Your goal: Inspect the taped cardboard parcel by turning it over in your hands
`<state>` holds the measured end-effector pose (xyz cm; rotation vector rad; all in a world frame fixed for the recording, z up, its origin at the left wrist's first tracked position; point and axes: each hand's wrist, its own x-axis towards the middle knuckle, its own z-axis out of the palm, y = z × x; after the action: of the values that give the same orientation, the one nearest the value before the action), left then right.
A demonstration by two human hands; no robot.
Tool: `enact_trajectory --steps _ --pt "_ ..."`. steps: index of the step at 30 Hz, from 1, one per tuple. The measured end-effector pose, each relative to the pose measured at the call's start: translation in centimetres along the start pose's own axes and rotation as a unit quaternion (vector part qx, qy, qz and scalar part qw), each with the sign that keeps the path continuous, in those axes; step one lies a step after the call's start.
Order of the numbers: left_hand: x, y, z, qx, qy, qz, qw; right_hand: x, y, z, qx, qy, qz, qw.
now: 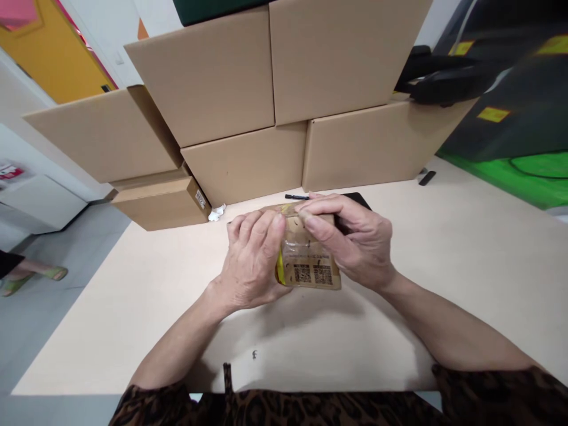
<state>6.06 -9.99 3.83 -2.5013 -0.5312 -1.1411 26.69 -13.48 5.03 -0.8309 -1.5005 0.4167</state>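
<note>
Pale and broad, the table (pixel 444 236) spreads in front of me, with large cardboard boxes (pixel 222 77) stacked along its far side; set back there, they stand beyond the reach of my working hands, and a smaller carton (pixel 155 204) sits at the left end of the row. Both my forearms come in from the near edge, elbows out and wrists angled inward, so my hands meet in front of my chest, where I can look down on what they hold. My left hand (pixel 251 254) lies along the left side of the taped box (pixel 310 254), fingers side by side and clamped on it, their tips at its upper edge; I'd judge that this grip steadies it. My right hand (pixel 364 242) arches over from the other side, thumb and forefinger bent close together at the same taped edge, probably because fingertips suit a thin film; whether they have tape between them I cannot tell. Between my palms, the box is tipped so the face with two printed codes turns toward me, and the shadow below suggests it is raised off the table. Behind my right hand lies a flat black thing (pixel 360 200), with a black pen (pixel 296 197) beside it and a crumpled white scrap (pixel 217 213) near the carton
</note>
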Motion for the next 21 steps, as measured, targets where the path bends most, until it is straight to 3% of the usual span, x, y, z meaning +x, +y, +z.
enact_trajectory --steps 2,7,11,15,21 --pt "0.0 -0.2 -0.1 0.003 -0.003 -0.016 1.000 0.0 0.5 -0.2 -0.007 -0.008 -0.006 1.000" --pt "-0.2 -1.2 -0.5 -0.005 0.045 -0.020 0.999 -0.2 1.9 -0.9 -0.018 -0.110 -0.011 0.994" --pt "-0.4 -1.5 -0.3 -0.036 0.061 -0.013 0.997 -0.2 2.2 -0.5 0.037 -0.065 -0.027 0.997" --pt "-1.0 -1.7 -0.2 -0.150 0.039 -0.087 0.984 0.3 3.0 -0.6 0.018 -0.027 -0.020 0.999" --pt "-1.8 -2.9 -0.2 -0.245 0.100 -0.220 0.939 2.2 6.6 -2.3 -0.097 -0.054 0.068 0.991"
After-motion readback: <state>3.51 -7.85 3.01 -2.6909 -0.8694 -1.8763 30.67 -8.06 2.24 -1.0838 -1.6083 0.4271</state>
